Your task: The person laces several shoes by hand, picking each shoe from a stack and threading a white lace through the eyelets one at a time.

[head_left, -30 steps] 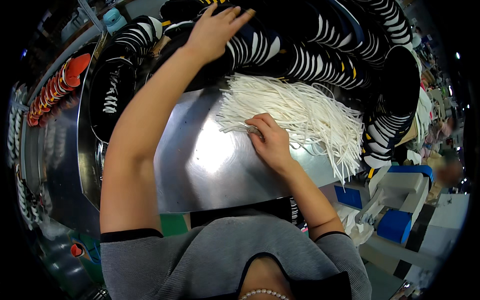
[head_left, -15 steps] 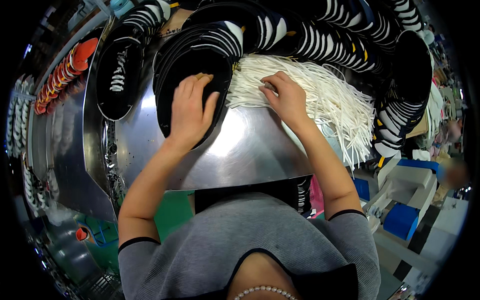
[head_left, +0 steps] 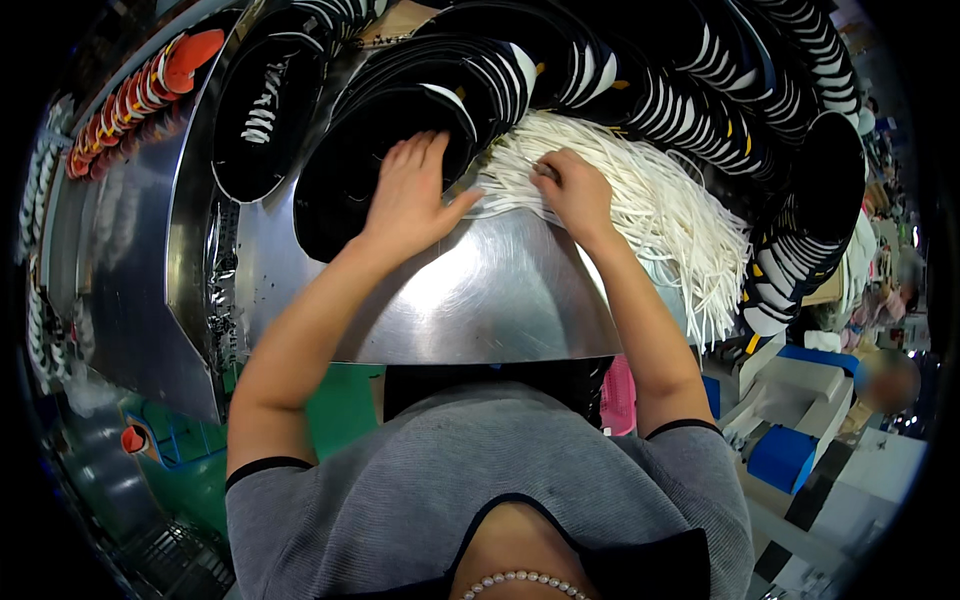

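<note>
Left grip is resting palm-down on a black shoe upper ending a fanned row, while the right grip is pinching some small greyish thing, can't tell what, over white laces lying heaped on the shiny metal worktop.

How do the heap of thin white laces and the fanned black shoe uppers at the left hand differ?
The white laces form a loose heap; the fanned black shoe uppers overlap neatly. The laces are narrow strands; the uppers, broad pieces. Both lie on the shiny metal table.
</note>
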The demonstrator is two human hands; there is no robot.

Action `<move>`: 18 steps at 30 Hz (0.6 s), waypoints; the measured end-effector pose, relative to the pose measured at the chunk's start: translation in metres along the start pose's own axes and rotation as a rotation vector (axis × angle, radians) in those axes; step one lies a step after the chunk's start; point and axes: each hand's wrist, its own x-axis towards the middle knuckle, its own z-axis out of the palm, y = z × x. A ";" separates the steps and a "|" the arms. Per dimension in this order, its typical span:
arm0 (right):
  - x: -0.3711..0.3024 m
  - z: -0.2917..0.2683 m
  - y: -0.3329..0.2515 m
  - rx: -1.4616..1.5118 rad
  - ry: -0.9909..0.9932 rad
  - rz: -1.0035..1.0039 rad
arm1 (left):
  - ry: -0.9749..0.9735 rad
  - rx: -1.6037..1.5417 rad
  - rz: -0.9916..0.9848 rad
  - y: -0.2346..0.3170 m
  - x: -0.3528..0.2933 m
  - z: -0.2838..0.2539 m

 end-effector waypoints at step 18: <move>-0.061 -0.268 -0.084 1.223 0.668 -0.261 | 0.270 -1.946 -0.275 0.087 -0.069 -0.149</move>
